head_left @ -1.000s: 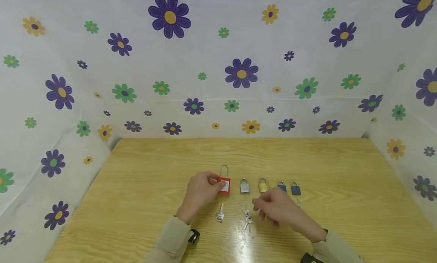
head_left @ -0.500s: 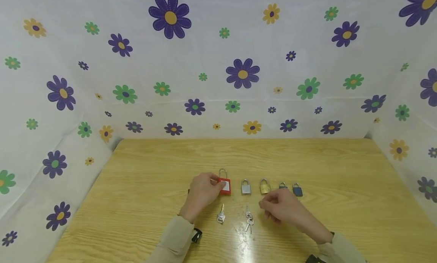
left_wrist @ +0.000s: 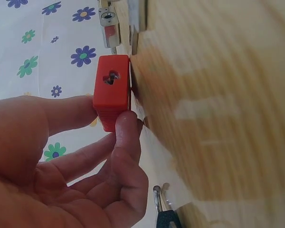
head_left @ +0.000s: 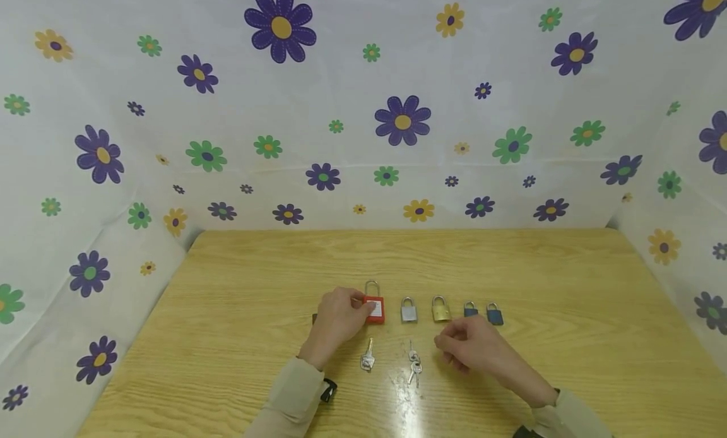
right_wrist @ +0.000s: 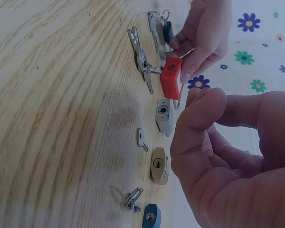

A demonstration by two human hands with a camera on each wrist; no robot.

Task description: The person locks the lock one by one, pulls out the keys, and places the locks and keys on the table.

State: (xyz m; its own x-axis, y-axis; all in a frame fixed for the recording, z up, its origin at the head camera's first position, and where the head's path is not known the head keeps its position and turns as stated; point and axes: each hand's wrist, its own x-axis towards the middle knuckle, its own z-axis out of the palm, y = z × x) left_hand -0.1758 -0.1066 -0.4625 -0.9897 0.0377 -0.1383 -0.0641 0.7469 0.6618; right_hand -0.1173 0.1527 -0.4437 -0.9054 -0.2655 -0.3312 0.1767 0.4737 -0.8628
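Observation:
My left hand (head_left: 339,318) pinches a red padlock (head_left: 374,316) between thumb and fingers. Its white label faces up, its steel shackle points to the back of the table, and its keyhole shows in the left wrist view. Over the table, in front of the brass padlock (head_left: 440,310), hovers my right hand (head_left: 474,346); its fingers are loosely curled and nothing shows in them. A silver padlock (head_left: 409,313) lies between the red and brass ones. Nearer the front are a bunch of keys (head_left: 368,361) and a smaller key pair (head_left: 416,367).
Two blue padlocks (head_left: 495,315) end the row on the right, one partly behind my right hand. Left of my left hand, a dark padlock (left_wrist: 168,219) is mostly hidden in the head view. Flowered cloth (head_left: 307,129) walls the wooden table (head_left: 255,261).
My right hand has shifted slightly right, away from the small keys. My left hand keeps hold of the red padlock, whose shackle reaches a little less far back than before.

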